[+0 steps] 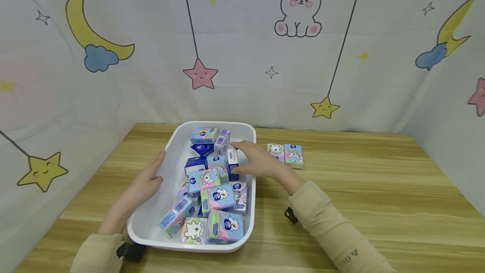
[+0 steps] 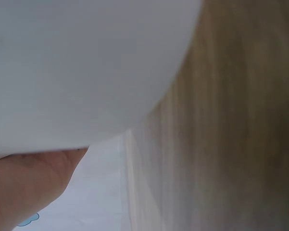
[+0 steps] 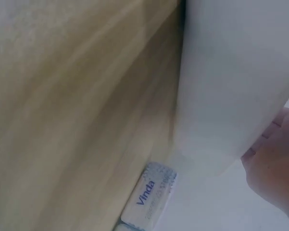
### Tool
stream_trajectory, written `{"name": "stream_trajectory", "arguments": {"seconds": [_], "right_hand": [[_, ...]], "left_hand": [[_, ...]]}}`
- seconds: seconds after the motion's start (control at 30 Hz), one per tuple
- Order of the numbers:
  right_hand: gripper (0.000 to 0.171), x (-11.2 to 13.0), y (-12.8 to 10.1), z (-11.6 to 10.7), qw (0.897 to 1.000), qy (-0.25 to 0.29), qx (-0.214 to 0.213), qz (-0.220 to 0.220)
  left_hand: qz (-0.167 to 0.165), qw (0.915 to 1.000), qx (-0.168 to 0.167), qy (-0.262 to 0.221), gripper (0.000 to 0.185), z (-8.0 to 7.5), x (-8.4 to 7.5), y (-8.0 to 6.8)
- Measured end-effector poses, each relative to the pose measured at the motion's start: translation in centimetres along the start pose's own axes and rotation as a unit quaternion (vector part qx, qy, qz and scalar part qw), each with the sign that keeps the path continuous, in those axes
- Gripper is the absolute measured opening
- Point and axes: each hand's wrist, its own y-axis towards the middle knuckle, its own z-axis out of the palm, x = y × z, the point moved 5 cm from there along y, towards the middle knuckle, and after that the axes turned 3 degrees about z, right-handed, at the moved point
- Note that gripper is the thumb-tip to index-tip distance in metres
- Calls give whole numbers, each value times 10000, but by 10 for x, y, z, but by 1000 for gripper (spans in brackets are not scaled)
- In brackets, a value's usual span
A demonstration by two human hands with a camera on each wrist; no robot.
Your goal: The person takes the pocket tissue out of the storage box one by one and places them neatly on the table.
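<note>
A white plastic bin (image 1: 248, 218) holds a jumble of small tissue packs, some pastel with cartoon bears, like this pack (image 1: 217, 198), others dark blue. My left hand (image 1: 145, 184) rests on the bin's left rim, fingers fairly straight along it and thumb over the inner side. Reaching over the right rim, my right hand (image 1: 259, 161) has its thumb and forefinger at the two ends of a dark blue and white Vinda tissue pack (image 1: 233, 158), which stands on edge among the others. In the right wrist view the bin wall hides the fingertips.
Two pastel tissue packs (image 1: 293, 155) lie side by side on the wooden table (image 1: 360, 180), right of the bin. Behind the table hangs a white cloth (image 1: 242, 96) printed with stars, moons and a rabbit. More cloth borders both sides.
</note>
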Motion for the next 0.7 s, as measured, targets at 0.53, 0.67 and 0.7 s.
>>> {"name": "stream_trajectory", "arguments": {"seconds": [0.53, 0.67, 0.7], "right_hand": [[77, -2, 3, 9, 9999, -40, -127, 38], [77, -2, 4, 10, 9999, -34, -131, -13], [77, -2, 3, 10, 9999, -38, -134, -22]], "left_hand": [[-8, 10000, 35, -48, 75, 1, -2, 0], [-4, 10000, 36, -65, 75, 1, -2, 0], [-8, 10000, 36, -69, 75, 1, -2, 0]]}}
